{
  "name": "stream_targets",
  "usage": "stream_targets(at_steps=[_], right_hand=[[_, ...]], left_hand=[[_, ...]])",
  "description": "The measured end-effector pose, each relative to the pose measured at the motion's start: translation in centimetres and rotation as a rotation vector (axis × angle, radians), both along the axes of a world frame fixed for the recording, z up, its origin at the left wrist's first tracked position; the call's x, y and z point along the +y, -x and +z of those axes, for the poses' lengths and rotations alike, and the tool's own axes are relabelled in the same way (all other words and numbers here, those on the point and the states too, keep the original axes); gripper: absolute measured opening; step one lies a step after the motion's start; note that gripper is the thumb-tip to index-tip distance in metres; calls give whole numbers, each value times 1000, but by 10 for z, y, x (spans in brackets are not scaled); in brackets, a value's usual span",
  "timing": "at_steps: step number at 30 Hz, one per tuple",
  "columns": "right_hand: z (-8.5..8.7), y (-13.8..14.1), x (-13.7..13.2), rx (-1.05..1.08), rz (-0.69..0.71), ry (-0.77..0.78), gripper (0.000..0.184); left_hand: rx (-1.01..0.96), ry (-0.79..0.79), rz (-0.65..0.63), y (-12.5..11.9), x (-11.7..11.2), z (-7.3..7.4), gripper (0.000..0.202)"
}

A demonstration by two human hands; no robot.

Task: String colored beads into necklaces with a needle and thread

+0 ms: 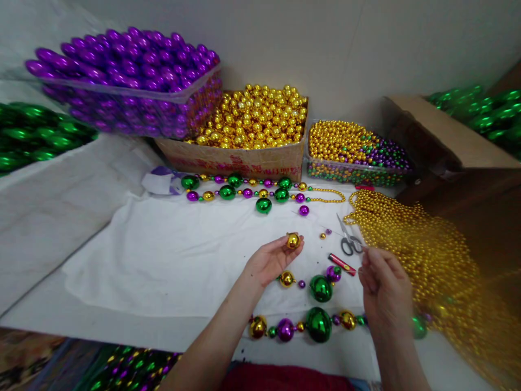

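My left hand (272, 262) pinches a gold ball bead (293, 240) between thumb and fingertips, palm up, above the white cloth (171, 255). My right hand (383, 287) is closed in a pinch to the right; what it grips is too thin to make out. Below my hands lies a string of gold, purple and green balls (309, 326). A loose green ball (321, 288), a gold ball (287, 279) and a purple ball (333, 273) lie between my hands. Scissors (349, 239) and a red lighter (342, 264) rest just above my right hand.
A finished bead string (260, 191) lies at the cloth's far side. Behind it stand a cardboard box of gold balls (252, 117), a tray of purple balls (130, 76) and a bin of small mixed beads (354, 149). A heap of gold bead strands (423, 250) is at right.
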State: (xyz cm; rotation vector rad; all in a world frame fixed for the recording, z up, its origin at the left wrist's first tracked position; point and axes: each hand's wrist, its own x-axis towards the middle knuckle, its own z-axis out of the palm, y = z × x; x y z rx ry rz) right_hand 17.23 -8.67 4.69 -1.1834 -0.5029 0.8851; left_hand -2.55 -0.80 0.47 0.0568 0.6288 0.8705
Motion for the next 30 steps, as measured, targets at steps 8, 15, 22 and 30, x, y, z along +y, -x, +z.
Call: stream_targets(at_steps=[8,15,22,30], right_hand=[[14,16,-27,-671,-130,-22,11],[19,30,-35,-830,-126,-95,7],[25,38,-35,-1029,-40,-144,9],[24,42,-29,-1166,116,-222,18]], left_hand=[[-35,167,125,-10,-3,-10,15],[-43,168,142,-5,-5,-12,15],[-72,171,126,-6,-4,-18,15],[-49,223,167,-7,-3,-20,13]])
